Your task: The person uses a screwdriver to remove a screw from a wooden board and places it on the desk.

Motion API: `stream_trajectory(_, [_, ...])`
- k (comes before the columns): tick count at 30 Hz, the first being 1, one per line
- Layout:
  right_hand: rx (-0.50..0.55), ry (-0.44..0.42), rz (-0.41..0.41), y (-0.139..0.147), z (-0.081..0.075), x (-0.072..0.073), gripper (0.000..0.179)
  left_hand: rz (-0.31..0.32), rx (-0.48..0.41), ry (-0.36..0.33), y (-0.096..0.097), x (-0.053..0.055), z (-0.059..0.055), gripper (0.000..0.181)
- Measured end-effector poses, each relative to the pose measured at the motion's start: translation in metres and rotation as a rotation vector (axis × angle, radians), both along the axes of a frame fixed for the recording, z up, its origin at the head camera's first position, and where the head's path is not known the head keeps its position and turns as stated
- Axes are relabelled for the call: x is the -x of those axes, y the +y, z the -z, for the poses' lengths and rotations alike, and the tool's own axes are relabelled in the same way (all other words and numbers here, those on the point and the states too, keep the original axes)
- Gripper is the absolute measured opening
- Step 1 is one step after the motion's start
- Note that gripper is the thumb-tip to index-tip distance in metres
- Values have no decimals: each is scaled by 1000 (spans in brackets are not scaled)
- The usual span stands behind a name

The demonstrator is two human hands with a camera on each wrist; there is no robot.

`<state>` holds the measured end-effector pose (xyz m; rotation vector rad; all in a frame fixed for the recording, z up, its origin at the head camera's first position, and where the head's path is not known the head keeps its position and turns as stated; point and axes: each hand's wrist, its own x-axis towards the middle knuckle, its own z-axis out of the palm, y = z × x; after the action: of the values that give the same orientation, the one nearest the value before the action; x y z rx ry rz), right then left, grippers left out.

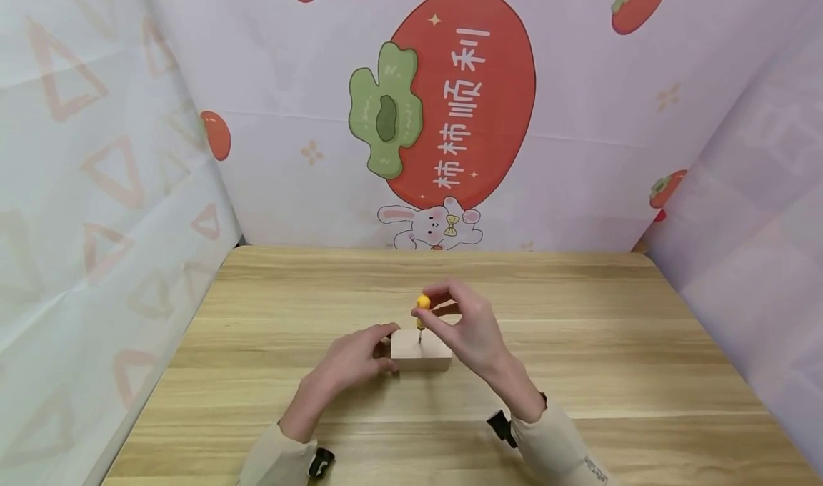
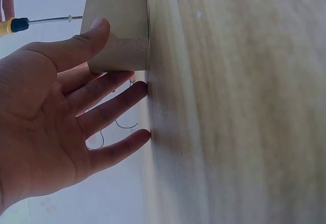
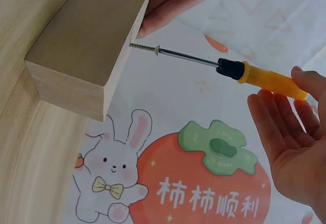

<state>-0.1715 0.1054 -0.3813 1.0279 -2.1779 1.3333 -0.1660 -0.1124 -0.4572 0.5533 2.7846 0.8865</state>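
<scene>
A pale wooden block (image 1: 421, 361) lies on the table, and its left end is held between the thumb and fingers of my left hand (image 1: 352, 358). In the left wrist view the thumb lies along one side of the block and the other fingers are spread. My right hand (image 1: 472, 329) pinches the yellow handle of a screwdriver (image 3: 270, 81) above the block. The screwdriver's shaft points down to a screw (image 3: 146, 48), whose tip meets the block's upper face. Most of the screw's thread shows outside the wood.
The wood-grain table (image 1: 611, 343) spreads around both hands. A patterned cloth (image 1: 276, 179) with a large persimmon and a rabbit hangs behind it, and more cloth hangs at both sides. Black straps with camera mounts (image 1: 500, 427) sit on the wrists.
</scene>
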Motion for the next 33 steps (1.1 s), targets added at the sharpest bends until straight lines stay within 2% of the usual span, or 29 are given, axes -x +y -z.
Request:
stream_trajectory(5, [-24,7,-48,4,-7,0,24,-1,11,10,0,0,0,40])
stream_trajectory(11, [-109,-136,-228,14,-17,10,23,2,10,11,0,1,-1,42])
stream_trajectory(13, [-126,-174,-251,16,-18,12,23,2,9,9,-1,1,-1,41])
stream_trajectory(17, [-137,-167,-189,14,-14,11,24,3,13,11,0,1,0,40])
stream_trajectory(24, [-197,46,13,7,-7,5,25,-5,12,23,1,0,0,42])
stream_trajectory(27, [-209,83,46,6,-7,3,23,-7,7,20,1,-1,-1,42])
stream_trajectory(33, [-193,86,77,5,-11,0,27,-11,-2,11,1,-1,-1,41])
